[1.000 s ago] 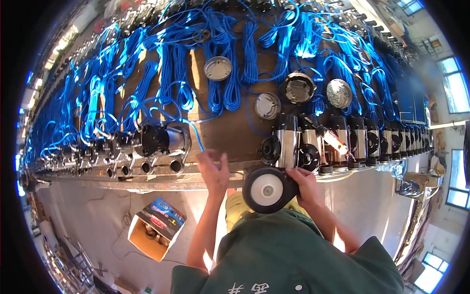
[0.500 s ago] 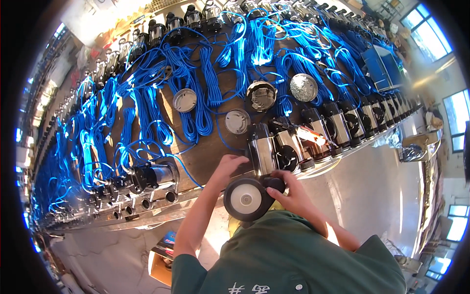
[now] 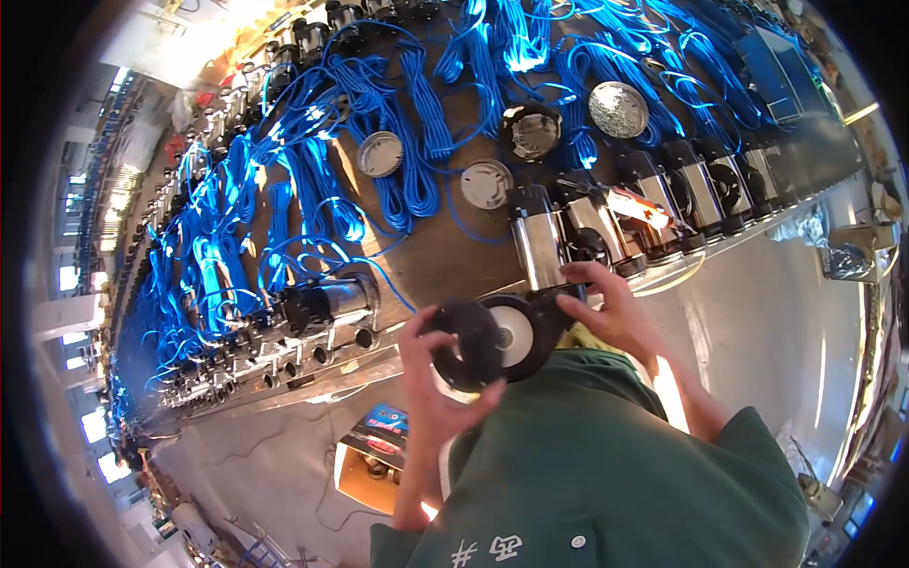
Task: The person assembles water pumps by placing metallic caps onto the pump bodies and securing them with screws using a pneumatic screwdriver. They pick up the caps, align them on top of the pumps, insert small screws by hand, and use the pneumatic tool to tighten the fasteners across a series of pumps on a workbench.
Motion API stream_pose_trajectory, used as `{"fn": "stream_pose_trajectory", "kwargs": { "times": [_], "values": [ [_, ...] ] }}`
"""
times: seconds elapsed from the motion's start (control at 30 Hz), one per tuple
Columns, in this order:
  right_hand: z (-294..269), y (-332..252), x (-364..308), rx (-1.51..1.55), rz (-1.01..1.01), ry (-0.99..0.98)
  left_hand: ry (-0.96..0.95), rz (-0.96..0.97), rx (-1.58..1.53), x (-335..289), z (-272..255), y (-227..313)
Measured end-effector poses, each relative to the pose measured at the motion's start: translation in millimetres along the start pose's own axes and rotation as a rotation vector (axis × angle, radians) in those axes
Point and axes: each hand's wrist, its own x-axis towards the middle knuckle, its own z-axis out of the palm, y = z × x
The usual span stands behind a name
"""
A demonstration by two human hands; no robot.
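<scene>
A steel-bodied pump (image 3: 542,251) lies at the near table edge, its round black end turned toward me. A white disc (image 3: 514,335) sits in the middle of that end. My right hand (image 3: 614,312) grips the black side piece of the pump (image 3: 551,317) between thumb and fingers. In my left hand (image 3: 428,383) is a black ring-shaped cover (image 3: 481,343), held by its rim with the fingers spread round it. The cover is tilted and overlaps the left part of the white disc in view; whether it touches the pump I cannot tell.
More steel pumps (image 3: 696,194) line the table edge at right, others (image 3: 327,303) at left. Coiled blue cables (image 3: 421,104) cover the table (image 3: 431,256). Round metal dishes (image 3: 487,184) lie beyond the pump. An open cardboard box (image 3: 365,478) stands on the floor.
My left hand has moved from beside the pump's steel body down to its end, and now holds the black cover there. My right hand keeps its grip. The whole view has shifted.
</scene>
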Motion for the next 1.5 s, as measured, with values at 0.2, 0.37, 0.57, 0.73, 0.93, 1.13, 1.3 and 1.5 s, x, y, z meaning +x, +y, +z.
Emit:
{"fn": "stream_pose_trajectory", "kwargs": {
  "times": [0.2,0.37,0.57,0.73,0.93,1.13,1.3,1.5],
  "values": [
    [6.2,-3.7,-1.9,0.109,0.045,-0.090,0.028,0.041,0.345,-13.7,45.4,7.4],
    [5.7,-6.4,0.4,0.082,0.076,-0.145,0.051,0.007,0.312,-15.4,52.6,-0.8],
    [11.6,-8.4,-1.3,0.083,0.037,-0.112,0.168,-0.016,0.300,-22.4,67.1,-7.3],
    [7.4,-11.1,2.0,0.015,0.051,-0.173,0.204,0.050,0.325,-23.3,73.3,-15.7],
    [4.5,-14.1,2.7,0.019,0.085,-0.200,0.211,0.041,0.325,-22.5,75.1,-14.4],
    [7.0,-13.2,2.4,0.022,0.102,-0.191,0.205,0.015,0.346,-24.7,76.4,-13.7],
    [10.4,0.4,3.2,0.057,-0.034,-0.096,0.198,-0.004,0.351,-24.2,79.1,-11.7],
    [-55.2,38.3,70.9,0.104,-0.007,0.091,0.134,-0.025,0.401,-24.3,77.6,1.5]
  ]
}}
